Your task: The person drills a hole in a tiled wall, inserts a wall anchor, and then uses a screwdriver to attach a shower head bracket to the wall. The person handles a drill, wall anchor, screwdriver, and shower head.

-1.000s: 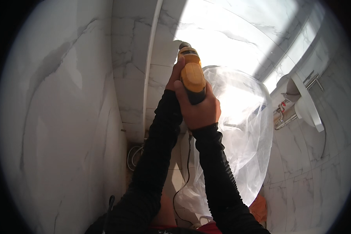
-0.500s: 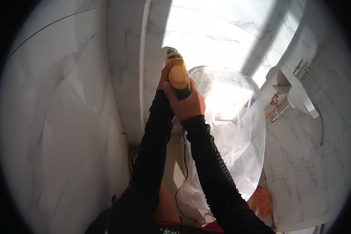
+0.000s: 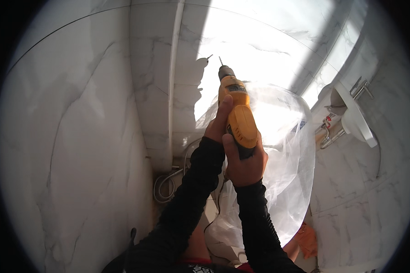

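Both hands grip a yellow and black power drill (image 3: 243,119) with a metal chuck and a thin bit that points up toward the sunlit tiled wall (image 3: 255,41). Around the drill's left side and front body wraps my left hand (image 3: 219,123). My right hand (image 3: 248,164) is closed round its rear grip, with the thumb along the black back end. Whether the bit tip touches the tiles cannot be made out; its shadow falls on the wall just left of it. A dark cord (image 3: 220,200) runs down below my hands.
Translucent plastic sheeting (image 3: 287,191) covers something large right of my arms. Farther right, a white sink (image 3: 356,119) with a tap and pipes juts from the wall. A coiled metal hose (image 3: 161,189) hangs at lower left. Orange cloth (image 3: 306,240) lies at lower right.
The drill and both hands have moved right and down in view, away from the dark wall strip. Its bit and the coiled hose now show more plainly.
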`<state>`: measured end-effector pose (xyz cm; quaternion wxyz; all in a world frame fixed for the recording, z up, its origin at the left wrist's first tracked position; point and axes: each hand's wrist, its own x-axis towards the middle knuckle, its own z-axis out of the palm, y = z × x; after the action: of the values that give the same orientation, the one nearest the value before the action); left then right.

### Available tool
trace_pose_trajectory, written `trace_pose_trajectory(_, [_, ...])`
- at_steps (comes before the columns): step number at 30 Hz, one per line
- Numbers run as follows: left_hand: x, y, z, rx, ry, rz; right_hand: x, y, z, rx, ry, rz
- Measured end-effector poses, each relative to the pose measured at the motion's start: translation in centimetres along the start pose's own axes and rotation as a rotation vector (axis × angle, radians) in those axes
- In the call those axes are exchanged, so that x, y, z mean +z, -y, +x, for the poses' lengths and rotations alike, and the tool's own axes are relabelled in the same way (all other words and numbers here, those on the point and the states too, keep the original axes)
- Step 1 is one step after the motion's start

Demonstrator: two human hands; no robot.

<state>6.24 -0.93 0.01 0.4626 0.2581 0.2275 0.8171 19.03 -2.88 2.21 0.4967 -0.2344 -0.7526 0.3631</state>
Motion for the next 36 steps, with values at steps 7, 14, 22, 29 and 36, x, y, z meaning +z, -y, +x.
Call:
trace_pose_trajectory(7, [1.2,1.0,-1.4,0.002,-0.046,0.086,-1.6,-0.2,-0.6,-0.001,0.037,0.070])
trace_pose_trajectory(14, [-0.5,0.0,-0.3,0.070,-0.015,-0.007,0.2,-0.9,0.5,0.015,0.066,0.048])
trace_pose_trajectory(22, [-2.0,-0.8,1.8,0.064,0.037,-0.195,1.9,-1.6,1.7,-0.041,0.055,0.010])
trace_pose_trajectory(29, [-2.6,-1.7,2.7,0.077,0.051,-0.216,2.2,-1.5,2.1,-0.005,0.069,-0.021])
trace_pose_trajectory(36, [-3.3,-2.9,3.9,0.122,0.048,-0.187,4.4,-0.8,3.9,0.010,0.041,-0.154])
